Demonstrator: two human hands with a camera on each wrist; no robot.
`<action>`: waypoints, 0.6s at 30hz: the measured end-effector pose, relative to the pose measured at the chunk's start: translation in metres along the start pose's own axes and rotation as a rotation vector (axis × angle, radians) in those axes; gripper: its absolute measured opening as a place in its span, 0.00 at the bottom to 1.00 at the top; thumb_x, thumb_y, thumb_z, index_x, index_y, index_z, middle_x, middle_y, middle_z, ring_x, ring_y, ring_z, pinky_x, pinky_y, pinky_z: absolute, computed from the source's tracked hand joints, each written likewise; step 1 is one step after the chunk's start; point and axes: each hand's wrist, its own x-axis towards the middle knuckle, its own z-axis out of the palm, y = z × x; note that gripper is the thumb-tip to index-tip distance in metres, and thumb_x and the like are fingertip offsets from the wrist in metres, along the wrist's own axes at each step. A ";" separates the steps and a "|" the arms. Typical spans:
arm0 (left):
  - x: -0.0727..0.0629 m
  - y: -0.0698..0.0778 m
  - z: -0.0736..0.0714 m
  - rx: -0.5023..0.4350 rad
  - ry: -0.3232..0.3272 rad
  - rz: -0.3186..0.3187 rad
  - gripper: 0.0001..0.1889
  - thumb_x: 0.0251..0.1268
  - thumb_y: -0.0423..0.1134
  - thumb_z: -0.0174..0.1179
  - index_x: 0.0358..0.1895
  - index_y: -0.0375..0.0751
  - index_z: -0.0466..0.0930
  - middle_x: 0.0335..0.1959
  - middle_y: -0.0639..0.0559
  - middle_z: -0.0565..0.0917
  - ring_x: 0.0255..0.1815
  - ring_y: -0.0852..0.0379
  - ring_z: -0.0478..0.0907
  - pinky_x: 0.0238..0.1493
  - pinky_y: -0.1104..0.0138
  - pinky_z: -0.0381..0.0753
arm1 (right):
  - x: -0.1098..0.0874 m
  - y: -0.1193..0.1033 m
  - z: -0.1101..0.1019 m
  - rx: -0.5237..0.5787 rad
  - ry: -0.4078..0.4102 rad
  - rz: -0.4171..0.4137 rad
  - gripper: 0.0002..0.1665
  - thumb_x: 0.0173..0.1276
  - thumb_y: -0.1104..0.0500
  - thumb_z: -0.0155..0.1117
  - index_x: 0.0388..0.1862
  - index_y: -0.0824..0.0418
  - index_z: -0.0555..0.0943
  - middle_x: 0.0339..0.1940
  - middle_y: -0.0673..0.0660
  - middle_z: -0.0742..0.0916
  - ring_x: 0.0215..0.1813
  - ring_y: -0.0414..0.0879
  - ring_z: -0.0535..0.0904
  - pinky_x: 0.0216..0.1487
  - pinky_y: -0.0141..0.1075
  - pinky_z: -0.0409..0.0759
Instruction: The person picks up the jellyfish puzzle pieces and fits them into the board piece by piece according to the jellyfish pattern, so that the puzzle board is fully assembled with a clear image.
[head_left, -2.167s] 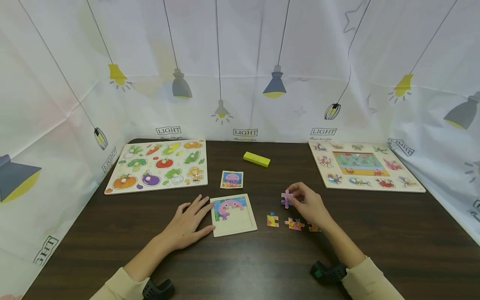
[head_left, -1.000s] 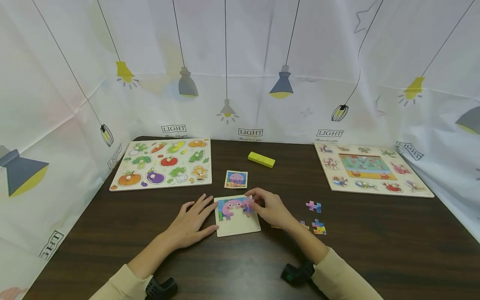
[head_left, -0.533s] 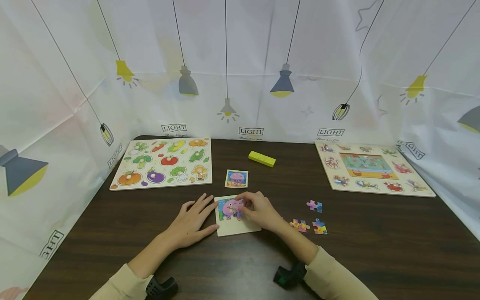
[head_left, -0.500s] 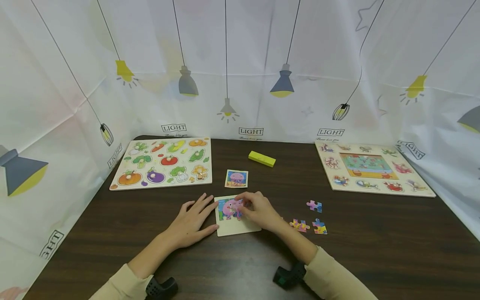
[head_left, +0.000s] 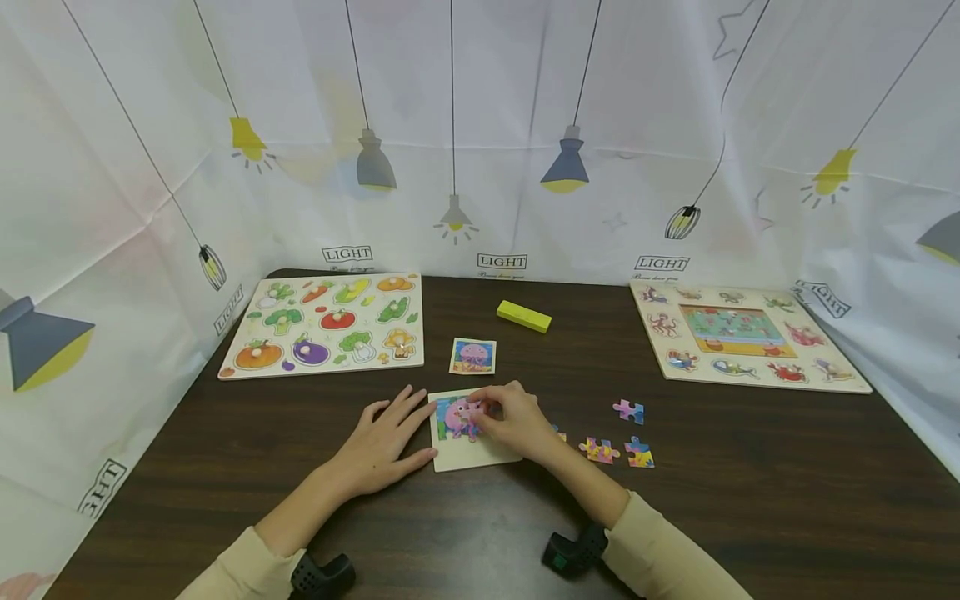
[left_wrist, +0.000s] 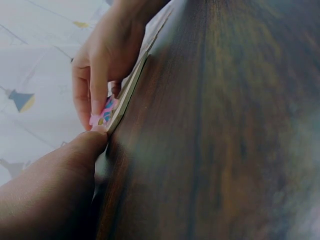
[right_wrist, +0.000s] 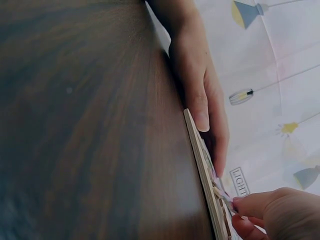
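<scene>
A small wooden puzzle tray (head_left: pixel 467 457) lies on the table with pink octopus pieces (head_left: pixel 453 414) in its upper part; its lower part is bare wood. My left hand (head_left: pixel 378 454) is spread flat, thumb and fingertips touching the tray's left edge. Over the tray my right hand (head_left: pixel 517 422) pinches a pink and blue puzzle piece (left_wrist: pixel 106 113) between thumb and fingers, tilted in the left wrist view. Right of the tray lie loose puzzle pieces: a pink-blue one (head_left: pixel 628 411), a yellow-pink one (head_left: pixel 599 451), a blue-yellow one (head_left: pixel 640 452), and one partly behind the right hand.
Behind the tray lies a small octopus picture card (head_left: pixel 473 357), with a yellow block (head_left: pixel 523 317) farther back. A vegetable peg board (head_left: pixel 322 325) is at the back left, a sea animal board (head_left: pixel 750 337) at the back right. A printed white cloth (head_left: pixel 480 167) encloses the table.
My right hand has carried a pink puzzle piece from the loose pieces to the tray, then slid slightly left over the octopus picture. My left hand has stayed at the tray's edge.
</scene>
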 end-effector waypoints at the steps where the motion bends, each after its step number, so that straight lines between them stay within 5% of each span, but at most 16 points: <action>1: 0.000 0.000 0.000 0.000 -0.001 -0.002 0.34 0.66 0.61 0.43 0.70 0.45 0.58 0.70 0.45 0.57 0.71 0.47 0.48 0.60 0.47 0.52 | 0.000 0.001 0.001 -0.009 0.001 -0.003 0.09 0.59 0.59 0.66 0.40 0.56 0.84 0.23 0.43 0.77 0.34 0.45 0.67 0.35 0.40 0.60; 18: 0.000 0.002 -0.001 -0.004 0.001 0.001 0.34 0.66 0.61 0.43 0.70 0.45 0.58 0.70 0.45 0.57 0.71 0.47 0.49 0.60 0.48 0.52 | 0.001 0.005 0.010 -0.104 0.070 -0.025 0.11 0.54 0.54 0.71 0.36 0.53 0.84 0.29 0.46 0.78 0.39 0.46 0.65 0.37 0.43 0.58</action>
